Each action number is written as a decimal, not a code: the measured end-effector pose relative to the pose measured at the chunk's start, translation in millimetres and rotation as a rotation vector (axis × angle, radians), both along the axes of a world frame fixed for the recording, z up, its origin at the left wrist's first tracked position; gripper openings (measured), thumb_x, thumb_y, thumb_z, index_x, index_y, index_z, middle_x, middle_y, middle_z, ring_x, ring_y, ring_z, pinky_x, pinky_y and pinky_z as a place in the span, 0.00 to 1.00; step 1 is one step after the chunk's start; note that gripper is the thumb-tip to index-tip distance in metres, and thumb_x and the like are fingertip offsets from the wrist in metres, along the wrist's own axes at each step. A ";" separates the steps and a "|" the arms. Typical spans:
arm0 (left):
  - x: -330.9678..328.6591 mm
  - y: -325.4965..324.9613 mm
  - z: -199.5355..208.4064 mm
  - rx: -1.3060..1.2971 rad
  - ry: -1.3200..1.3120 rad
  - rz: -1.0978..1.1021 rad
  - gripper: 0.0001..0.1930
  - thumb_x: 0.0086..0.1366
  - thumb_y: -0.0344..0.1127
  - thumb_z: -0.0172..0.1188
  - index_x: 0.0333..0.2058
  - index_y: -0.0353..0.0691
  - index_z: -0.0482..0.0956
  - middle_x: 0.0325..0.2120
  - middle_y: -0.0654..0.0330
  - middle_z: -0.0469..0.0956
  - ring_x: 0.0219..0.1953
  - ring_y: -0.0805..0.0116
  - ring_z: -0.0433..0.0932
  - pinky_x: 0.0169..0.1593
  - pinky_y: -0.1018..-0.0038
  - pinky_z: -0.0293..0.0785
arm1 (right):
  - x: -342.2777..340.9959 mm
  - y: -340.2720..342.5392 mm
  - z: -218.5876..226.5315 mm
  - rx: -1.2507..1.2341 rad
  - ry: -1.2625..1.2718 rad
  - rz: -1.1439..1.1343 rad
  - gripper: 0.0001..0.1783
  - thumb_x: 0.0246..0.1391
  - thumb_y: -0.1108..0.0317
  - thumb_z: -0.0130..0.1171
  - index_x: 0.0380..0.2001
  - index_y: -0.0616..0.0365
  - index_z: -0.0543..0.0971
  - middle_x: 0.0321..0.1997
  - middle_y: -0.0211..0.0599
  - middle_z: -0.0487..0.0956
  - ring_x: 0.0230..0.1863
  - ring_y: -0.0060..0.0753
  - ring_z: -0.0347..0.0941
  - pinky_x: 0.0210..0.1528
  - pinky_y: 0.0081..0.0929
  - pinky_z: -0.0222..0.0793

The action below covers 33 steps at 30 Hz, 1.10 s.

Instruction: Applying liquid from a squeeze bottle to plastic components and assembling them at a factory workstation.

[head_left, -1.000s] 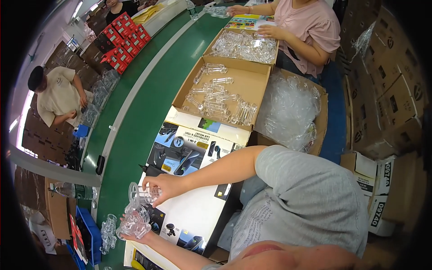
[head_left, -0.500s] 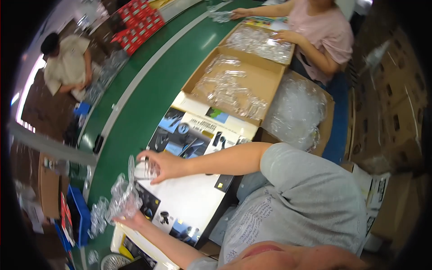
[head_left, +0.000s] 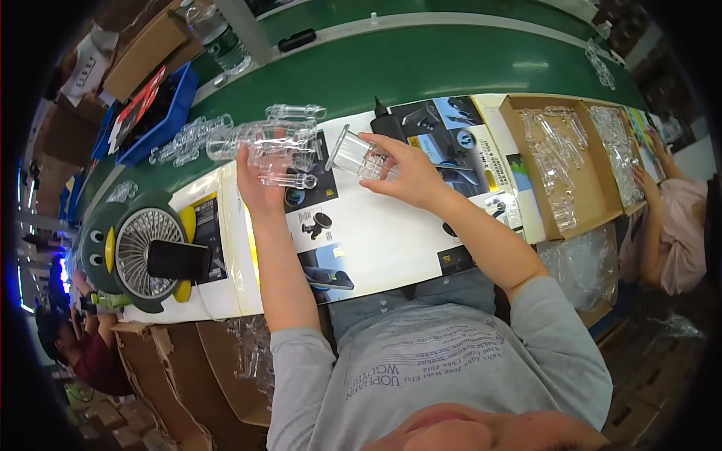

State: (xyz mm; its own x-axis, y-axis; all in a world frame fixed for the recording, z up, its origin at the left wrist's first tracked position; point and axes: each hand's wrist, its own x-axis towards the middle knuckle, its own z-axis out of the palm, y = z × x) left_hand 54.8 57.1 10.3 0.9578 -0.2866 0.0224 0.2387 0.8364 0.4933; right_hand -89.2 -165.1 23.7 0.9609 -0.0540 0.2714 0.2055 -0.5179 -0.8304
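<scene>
Hands (head_left: 259,180) hold clear trays (head_left: 282,146) above sheet edge.

free: white sheet (head_left: 376,240) between forearms | blocked: fan (head_left: 139,252) left, carton (head_left: 560,161) right

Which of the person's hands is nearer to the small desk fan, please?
Left. The left hand holds clear plastic pieces just right of the fan; the right hand is farther right, holding a clear cup.
</scene>
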 end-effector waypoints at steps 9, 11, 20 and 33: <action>-13.2 -13.0 8.0 0.075 -0.084 -0.086 0.24 0.62 0.41 0.52 0.55 0.42 0.60 0.53 0.51 0.65 0.57 0.49 0.62 0.56 0.44 0.59 | -0.8 3.3 -3.4 -0.174 0.028 -0.046 0.39 0.37 0.61 0.68 0.57 0.46 0.67 0.40 0.36 0.75 0.26 0.25 0.73 0.35 0.24 0.70; -16.8 -15.3 10.8 0.115 -0.096 -0.084 0.26 0.62 0.42 0.52 0.57 0.41 0.59 0.55 0.51 0.63 0.58 0.49 0.61 0.59 0.46 0.56 | 0.2 2.7 -5.0 -0.172 0.018 -0.046 0.39 0.37 0.61 0.68 0.57 0.46 0.67 0.40 0.36 0.75 0.26 0.25 0.72 0.35 0.24 0.70; -19.1 -18.1 10.8 0.126 -0.191 -0.127 0.27 0.63 0.42 0.49 0.60 0.45 0.56 0.58 0.53 0.60 0.60 0.52 0.59 0.59 0.46 0.57 | 0.1 3.2 -4.2 -0.118 0.014 -0.026 0.39 0.37 0.62 0.68 0.57 0.46 0.67 0.40 0.37 0.75 0.25 0.24 0.71 0.35 0.23 0.69; -20.5 -19.3 13.2 0.172 -0.210 -0.119 0.28 0.63 0.43 0.48 0.61 0.49 0.55 0.59 0.54 0.58 0.60 0.52 0.58 0.59 0.46 0.56 | 2.1 2.2 -5.3 -0.096 -0.022 0.029 0.40 0.35 0.60 0.68 0.57 0.42 0.67 0.37 0.36 0.76 0.26 0.29 0.73 0.33 0.25 0.71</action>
